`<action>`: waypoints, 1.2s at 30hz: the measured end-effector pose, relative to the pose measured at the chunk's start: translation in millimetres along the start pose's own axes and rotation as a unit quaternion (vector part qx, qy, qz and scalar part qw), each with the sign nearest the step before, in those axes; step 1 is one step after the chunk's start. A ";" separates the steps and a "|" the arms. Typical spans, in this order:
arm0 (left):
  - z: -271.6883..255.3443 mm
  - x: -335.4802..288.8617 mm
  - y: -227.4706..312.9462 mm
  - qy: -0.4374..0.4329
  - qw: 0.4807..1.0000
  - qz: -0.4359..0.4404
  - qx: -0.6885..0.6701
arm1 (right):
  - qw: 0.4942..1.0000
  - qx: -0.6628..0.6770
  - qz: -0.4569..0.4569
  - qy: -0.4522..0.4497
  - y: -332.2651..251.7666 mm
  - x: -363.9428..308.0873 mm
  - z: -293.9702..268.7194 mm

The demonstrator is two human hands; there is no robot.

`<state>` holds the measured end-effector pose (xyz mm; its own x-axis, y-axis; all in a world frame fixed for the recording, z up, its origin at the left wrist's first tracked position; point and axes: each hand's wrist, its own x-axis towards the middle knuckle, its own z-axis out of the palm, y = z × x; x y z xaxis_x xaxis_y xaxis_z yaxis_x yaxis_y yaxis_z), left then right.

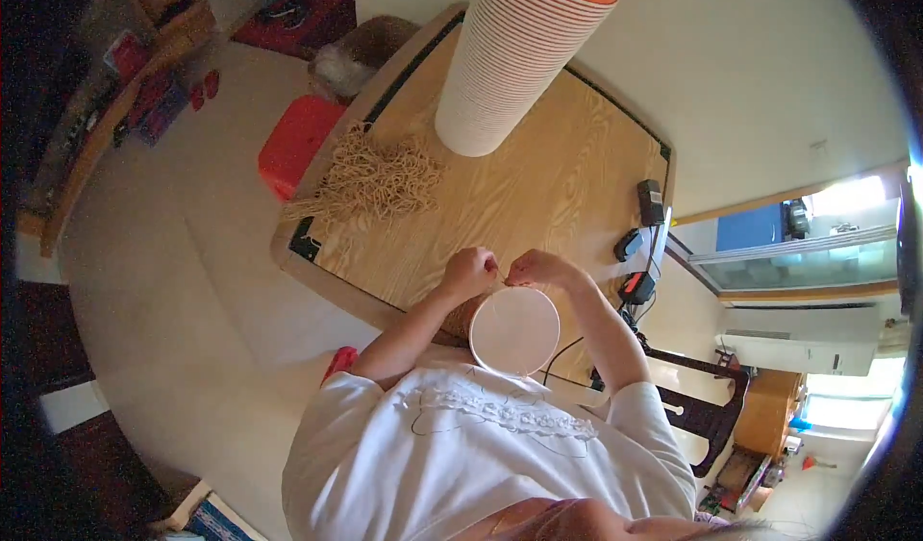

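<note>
Just above the rim of a round paper bucket (516, 331), both of my hands are closed in a pinch. The bucket lies against my front at the table edge, its white inside turned up and its brownish outer wall showing on the left. My left hand (470, 272) and my right hand (539, 269) nearly meet over the far side of the rim. Between their fingertips runs a thin tan cord (502, 278), mostly hidden by the fingers. A tangled pile of tan cords (380, 176) lies on the table to the left.
A tall stack of nested paper buckets (519, 60) stands on the wooden table (567, 156). Black battery packs or chargers (651, 202) with cables sit along the right edge. A red plastic stool (300, 142) is left of the table, and a dark chair (707, 402) at the right.
</note>
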<state>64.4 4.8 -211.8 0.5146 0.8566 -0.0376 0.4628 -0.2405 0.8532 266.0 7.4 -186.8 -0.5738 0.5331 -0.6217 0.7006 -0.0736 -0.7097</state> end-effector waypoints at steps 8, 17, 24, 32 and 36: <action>6.2 1.6 -28.5 -0.063 0.970 -0.051 -0.227 | 0.948 0.025 0.027 0.315 -64.6 -47.0 40.1; -7.4 -16.6 -1.5 0.006 0.987 0.008 -0.163 | 0.836 0.525 -0.074 0.142 -59.3 -70.4 90.8; -27.7 -51.6 14.5 -0.180 0.981 -0.072 -0.012 | 0.777 0.504 -0.049 0.374 -19.9 -103.3 58.4; -42.1 -54.3 33.3 -0.118 0.992 -0.038 0.005 | 0.732 0.555 0.027 0.394 45.2 -78.7 80.5; -34.1 -50.9 13.9 -0.030 0.999 -0.015 0.008 | 0.718 0.574 -0.007 0.393 49.3 -66.0 85.5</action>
<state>20.0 -26.7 -180.3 0.5429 0.8343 -0.0954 0.4905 -0.2229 0.8425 302.2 -103.4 -209.0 0.1558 0.8185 -0.5530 -0.3726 -0.4698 -0.8003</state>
